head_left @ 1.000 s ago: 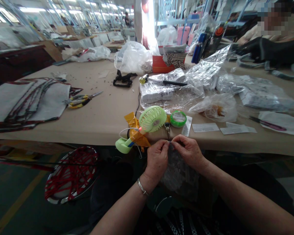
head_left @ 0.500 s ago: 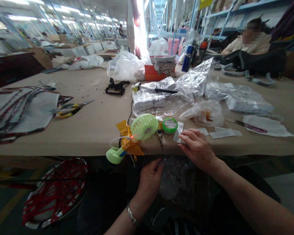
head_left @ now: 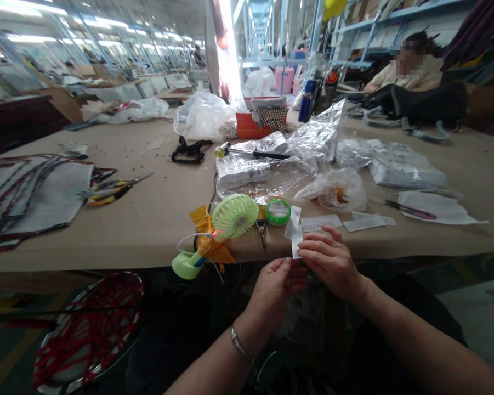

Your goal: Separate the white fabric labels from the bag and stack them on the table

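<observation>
A narrow white paper strip [head_left: 296, 242] stands out over the table's front edge, its far end overlapping another pale slip. My right hand [head_left: 332, 266] is closed, its fingertips on the strip's right side. Just below the strip's lower end is my left hand [head_left: 271, 293], thumb and fingers drawn together; whatever they pinch is hidden. More printed white slips [head_left: 321, 222] lie beyond my right hand. A green round tin [head_left: 277, 212] and a soldering iron [head_left: 262, 233] are to the left of the strip.
A green handheld fan [head_left: 235, 216] is taped at the table edge with orange tape. Behind are plastic-wrapped white bundles [head_left: 247, 170] with a small hammer [head_left: 255, 152] on top. Pliers [head_left: 111, 191] lie left, a purple-handled tool [head_left: 411, 209] right. A person sits at back right.
My left hand has risen from below the table edge to meet my right. My right hand has come slightly nearer me, drawing the paper strip over the edge. The view has shifted slightly.
</observation>
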`<control>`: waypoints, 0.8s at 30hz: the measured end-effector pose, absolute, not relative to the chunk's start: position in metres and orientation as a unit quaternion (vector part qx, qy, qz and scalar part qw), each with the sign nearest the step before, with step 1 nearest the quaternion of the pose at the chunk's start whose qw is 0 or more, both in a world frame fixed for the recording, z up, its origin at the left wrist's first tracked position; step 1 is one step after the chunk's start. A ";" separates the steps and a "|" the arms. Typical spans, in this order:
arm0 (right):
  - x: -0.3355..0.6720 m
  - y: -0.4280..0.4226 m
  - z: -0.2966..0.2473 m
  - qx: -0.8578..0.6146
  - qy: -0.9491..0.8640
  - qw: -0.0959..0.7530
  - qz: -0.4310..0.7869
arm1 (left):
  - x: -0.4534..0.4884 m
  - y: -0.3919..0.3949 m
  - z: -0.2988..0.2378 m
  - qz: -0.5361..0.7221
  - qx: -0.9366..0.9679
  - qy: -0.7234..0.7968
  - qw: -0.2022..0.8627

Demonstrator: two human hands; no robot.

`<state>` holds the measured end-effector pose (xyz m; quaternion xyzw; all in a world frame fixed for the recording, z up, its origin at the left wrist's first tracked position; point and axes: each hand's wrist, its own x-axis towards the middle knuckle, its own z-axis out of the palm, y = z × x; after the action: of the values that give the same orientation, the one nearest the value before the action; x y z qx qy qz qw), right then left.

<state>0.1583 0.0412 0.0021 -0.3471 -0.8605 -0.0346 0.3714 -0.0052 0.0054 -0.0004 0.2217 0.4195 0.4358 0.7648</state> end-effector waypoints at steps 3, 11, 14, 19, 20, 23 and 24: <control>0.160 0.029 0.004 -0.310 -0.876 0.370 -0.011 | 0.006 0.014 0.007 0.464 0.147 0.337 0.806; 0.171 0.036 0.012 -0.399 -0.857 0.322 -0.048 | 0.020 0.023 0.006 0.470 0.162 0.404 0.768; 0.176 0.048 0.012 -0.502 -0.828 0.229 -0.099 | 0.019 0.019 0.005 0.433 0.186 0.458 0.754; 0.187 0.050 -0.001 -0.473 -0.843 0.224 -0.129 | 0.019 0.017 0.004 0.419 0.190 0.484 0.744; 0.190 0.050 -0.003 -0.462 -0.843 0.243 -0.127 | 0.019 0.018 0.005 0.413 0.188 0.492 0.743; 0.195 0.048 -0.006 -0.436 -0.839 0.311 -0.097 | 0.020 0.019 0.008 0.399 0.181 0.496 0.749; 0.195 0.046 -0.005 -0.424 -0.836 0.338 -0.082 | 0.020 0.020 0.009 0.396 0.178 0.489 0.756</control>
<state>0.1946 0.0458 -0.0049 -0.4240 -0.8362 -0.0819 0.3381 0.0203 0.0195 0.0091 0.1781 0.4895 0.3964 0.7560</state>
